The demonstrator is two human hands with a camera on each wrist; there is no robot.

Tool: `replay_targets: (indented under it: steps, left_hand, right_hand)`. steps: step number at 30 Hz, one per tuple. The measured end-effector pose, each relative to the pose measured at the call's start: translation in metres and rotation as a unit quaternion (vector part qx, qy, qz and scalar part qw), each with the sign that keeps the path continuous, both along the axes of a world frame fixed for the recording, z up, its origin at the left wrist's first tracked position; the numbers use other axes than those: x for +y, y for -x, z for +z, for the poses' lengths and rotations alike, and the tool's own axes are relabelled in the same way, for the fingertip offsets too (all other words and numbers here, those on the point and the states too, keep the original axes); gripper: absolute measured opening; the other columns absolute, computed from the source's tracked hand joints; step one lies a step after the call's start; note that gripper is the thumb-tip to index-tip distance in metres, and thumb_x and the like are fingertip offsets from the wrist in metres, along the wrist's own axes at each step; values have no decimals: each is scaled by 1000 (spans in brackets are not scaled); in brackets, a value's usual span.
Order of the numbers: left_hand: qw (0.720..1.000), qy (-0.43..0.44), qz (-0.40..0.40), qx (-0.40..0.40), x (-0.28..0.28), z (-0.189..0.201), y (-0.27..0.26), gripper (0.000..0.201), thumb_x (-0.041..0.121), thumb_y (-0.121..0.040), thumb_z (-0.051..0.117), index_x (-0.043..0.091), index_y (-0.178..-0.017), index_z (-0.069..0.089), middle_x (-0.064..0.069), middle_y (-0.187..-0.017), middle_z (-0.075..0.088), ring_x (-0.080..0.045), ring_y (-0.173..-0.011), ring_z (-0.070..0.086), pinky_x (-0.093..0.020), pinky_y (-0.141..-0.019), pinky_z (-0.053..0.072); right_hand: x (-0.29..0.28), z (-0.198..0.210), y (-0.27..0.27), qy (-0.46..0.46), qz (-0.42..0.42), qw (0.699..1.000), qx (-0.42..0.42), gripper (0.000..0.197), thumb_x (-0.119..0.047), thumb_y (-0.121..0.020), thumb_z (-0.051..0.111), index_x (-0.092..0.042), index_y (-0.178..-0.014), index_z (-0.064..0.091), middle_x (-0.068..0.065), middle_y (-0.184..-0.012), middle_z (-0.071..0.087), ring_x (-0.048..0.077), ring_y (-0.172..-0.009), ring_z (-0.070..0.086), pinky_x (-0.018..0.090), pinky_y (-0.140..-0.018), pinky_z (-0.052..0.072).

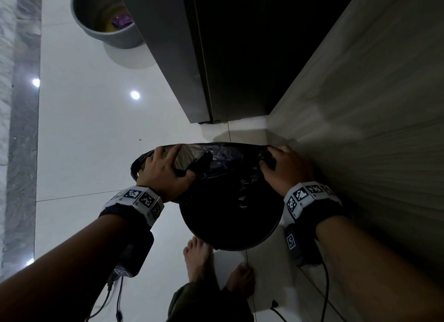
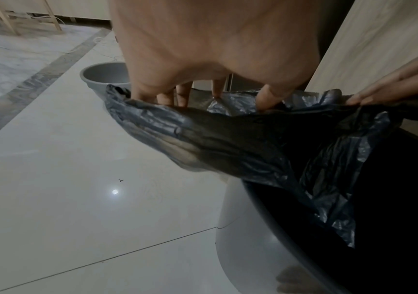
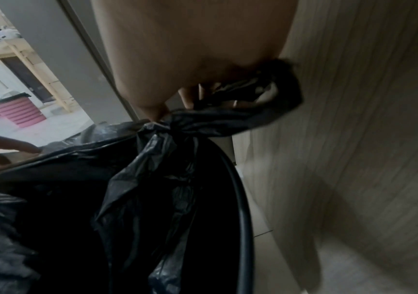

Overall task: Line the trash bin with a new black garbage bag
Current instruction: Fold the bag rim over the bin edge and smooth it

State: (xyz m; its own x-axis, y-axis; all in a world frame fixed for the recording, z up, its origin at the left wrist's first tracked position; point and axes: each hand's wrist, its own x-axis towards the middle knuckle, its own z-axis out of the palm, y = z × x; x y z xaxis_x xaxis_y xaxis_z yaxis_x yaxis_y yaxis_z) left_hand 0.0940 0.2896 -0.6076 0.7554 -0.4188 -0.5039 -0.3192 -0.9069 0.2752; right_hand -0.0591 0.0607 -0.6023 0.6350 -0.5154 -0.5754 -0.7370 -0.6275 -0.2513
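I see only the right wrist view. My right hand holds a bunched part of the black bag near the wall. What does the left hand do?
Observer: The left hand grips the opposite side of the black bag, fingers spread inside its mouth, stretching it open.
Operator: Is the bag already over the bin rim?
Observer: Not on the near side. In the head view the near rim of the bin is bare, and the bag's mouth is held above the far side.
Operator: Is another bin nearby?
Observer: Yes, a grey bin stands farther along the floor, with something purple and yellow inside.
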Motion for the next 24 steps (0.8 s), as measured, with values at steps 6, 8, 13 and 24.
replay_targets:
  steps: [6,8,13,24]
  left_hand:
    - [1000,-4,-11,22,-2,-9,-11,83,65,-61,44,41,-138,28,-7,-141,34,-38,-125,46,-51,-99,44]
    - [1000,-6,-12,27,-2,-11,-15,85,64,-59,44,40,-139,27,-6,-142,33,-36,-125,47,-49,-99,45]
    - [997,-37,-35,55,-7,-12,-22,89,69,-57,41,40,-140,27,-3,-145,33,-32,-129,44,-42,-100,42]
    - [952,-97,-25,290,0,-25,-17,79,72,-47,47,32,-114,55,1,-115,66,-23,-108,59,-34,-95,42]
  right_hand:
    - [-3,-7,-6,-35,-31,999,-8,57,-45,-86,44,-27,-139,39,1,-141,40,28,-121,48,46,-99,43]
    - [-5,-8,-9,-42,-42,998,-18,54,-46,-86,44,-28,-136,41,1,-139,41,29,-118,50,46,-97,45]
    - [-11,-14,-17,-40,-69,997,-13,52,-53,-86,44,-31,-132,50,1,-136,46,29,-113,56,42,-94,48]
    - [-9,-19,0,-146,-166,975,11,51,-48,-90,45,-3,-84,68,16,-84,69,31,-77,63,35,-74,49]
